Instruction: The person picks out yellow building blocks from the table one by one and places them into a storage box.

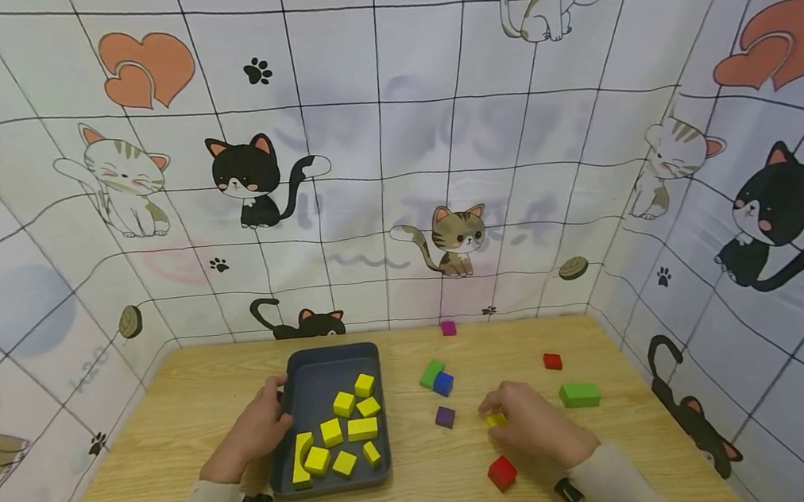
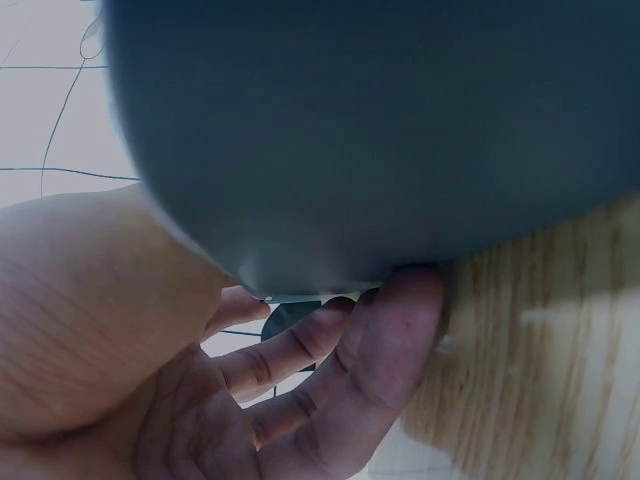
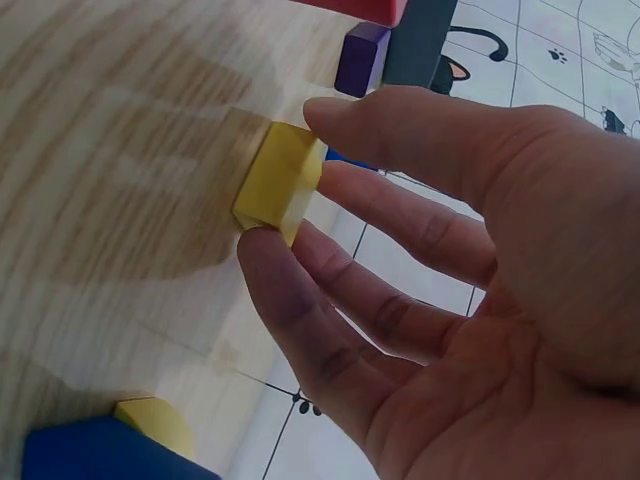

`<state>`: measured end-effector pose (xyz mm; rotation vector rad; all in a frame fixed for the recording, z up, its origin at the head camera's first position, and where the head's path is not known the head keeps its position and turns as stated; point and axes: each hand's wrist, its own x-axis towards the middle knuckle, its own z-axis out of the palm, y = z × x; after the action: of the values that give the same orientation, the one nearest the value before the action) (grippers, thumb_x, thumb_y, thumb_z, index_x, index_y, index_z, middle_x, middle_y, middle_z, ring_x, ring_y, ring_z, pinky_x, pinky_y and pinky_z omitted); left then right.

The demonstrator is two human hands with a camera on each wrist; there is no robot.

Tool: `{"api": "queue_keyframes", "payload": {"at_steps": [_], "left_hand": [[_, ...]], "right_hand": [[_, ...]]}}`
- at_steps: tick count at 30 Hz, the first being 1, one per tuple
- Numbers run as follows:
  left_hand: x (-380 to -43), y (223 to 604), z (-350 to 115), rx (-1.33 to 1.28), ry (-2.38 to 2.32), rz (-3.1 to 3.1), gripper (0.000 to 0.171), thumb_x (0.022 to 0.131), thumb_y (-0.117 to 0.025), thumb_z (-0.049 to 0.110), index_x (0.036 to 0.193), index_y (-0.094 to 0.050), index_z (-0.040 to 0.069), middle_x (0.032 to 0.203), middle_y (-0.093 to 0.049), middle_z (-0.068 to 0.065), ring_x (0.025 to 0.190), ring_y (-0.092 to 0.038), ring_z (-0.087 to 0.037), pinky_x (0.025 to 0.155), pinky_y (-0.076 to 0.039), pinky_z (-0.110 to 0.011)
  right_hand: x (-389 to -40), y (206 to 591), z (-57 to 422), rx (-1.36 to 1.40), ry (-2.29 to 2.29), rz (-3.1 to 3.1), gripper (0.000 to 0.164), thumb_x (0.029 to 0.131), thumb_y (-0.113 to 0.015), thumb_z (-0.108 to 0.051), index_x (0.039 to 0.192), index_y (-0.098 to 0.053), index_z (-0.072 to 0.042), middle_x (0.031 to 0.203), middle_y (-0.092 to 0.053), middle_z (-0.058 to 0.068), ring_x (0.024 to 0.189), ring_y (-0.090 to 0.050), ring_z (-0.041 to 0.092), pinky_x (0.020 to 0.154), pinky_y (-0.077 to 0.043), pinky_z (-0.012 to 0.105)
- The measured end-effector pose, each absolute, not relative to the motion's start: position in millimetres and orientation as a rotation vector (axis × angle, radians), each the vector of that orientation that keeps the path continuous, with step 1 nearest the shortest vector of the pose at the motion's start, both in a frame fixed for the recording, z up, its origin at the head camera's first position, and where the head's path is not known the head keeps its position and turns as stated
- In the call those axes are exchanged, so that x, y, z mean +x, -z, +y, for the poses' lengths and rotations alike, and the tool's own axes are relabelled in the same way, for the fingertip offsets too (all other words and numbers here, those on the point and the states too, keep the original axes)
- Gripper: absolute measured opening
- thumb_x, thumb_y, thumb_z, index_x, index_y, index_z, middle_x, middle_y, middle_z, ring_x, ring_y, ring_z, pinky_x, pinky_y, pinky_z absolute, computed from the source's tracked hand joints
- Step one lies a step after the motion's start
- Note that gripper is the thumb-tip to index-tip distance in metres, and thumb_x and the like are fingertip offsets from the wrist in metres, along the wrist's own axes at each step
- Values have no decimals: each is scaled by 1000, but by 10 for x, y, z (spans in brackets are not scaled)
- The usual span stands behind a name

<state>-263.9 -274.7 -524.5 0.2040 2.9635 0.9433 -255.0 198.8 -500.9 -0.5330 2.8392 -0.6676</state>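
My left hand [image 1: 255, 427] holds the left side of a dark grey tray [image 1: 322, 366], with the thumb at the rim. In the left wrist view the tray's outer wall [image 2: 380, 130] fills the top, and the fingers [image 2: 395, 340] bend against it near the tabletop. Several yellow blocks [image 1: 362, 429] lie in the tray, mostly toward its near end. Right of the tray, my right hand [image 1: 535, 423] pinches a yellow block [image 3: 275, 180] between thumb and fingertips, close over the table. A purple block [image 1: 445, 417] lies left of this hand, and a red block [image 1: 503, 473] on its near side.
Farther back, a green block [image 1: 432, 373] and a blue block [image 1: 444, 384] lie together, with a magenta block [image 1: 448, 328] near the back edge. On the right are a smaller red block [image 1: 552, 361] and a long green block [image 1: 580, 395]. Cat-print cloth [image 1: 364, 143] encloses the table.
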Motion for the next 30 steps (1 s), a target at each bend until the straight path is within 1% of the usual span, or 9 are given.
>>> {"api": "queue_keyframes", "payload": {"at_steps": [7,17,23,30], "left_hand": [[-2643,5240,-2743,222,-954,2964,66,98,-65,4,156,-34,-6,141,-59,-31,116,-65,-38,97,-59,-55],[-2621,5235,-2765,266,-953,2973,65,96,-64,1,153,-35,-8,136,-60,-32,113,-66,-37,91,-59,-52],[-2626,5235,-2767,258,-957,2969,65,97,-64,3,153,-35,-8,137,-59,-32,114,-66,-37,94,-59,-54],[-2630,5241,-2770,251,-953,2970,65,96,-65,3,153,-35,-8,135,-60,-31,111,-66,-35,93,-59,-53]], "right_hand": [[-2559,5046,2010,-521,653,2826,29,84,-84,-10,112,-83,-14,105,-73,-1,98,-65,18,91,-61,47],[-2553,5073,2024,-582,619,2861,25,83,-85,-8,108,-84,-13,99,-73,-3,91,-64,15,84,-60,42],[-2548,5074,2032,-593,616,2866,25,83,-86,-9,108,-84,-13,98,-72,-4,89,-62,15,81,-59,40],[-2545,5087,2028,-607,626,2872,25,83,-85,-8,107,-84,-13,98,-72,-4,88,-62,15,79,-57,37]]}}
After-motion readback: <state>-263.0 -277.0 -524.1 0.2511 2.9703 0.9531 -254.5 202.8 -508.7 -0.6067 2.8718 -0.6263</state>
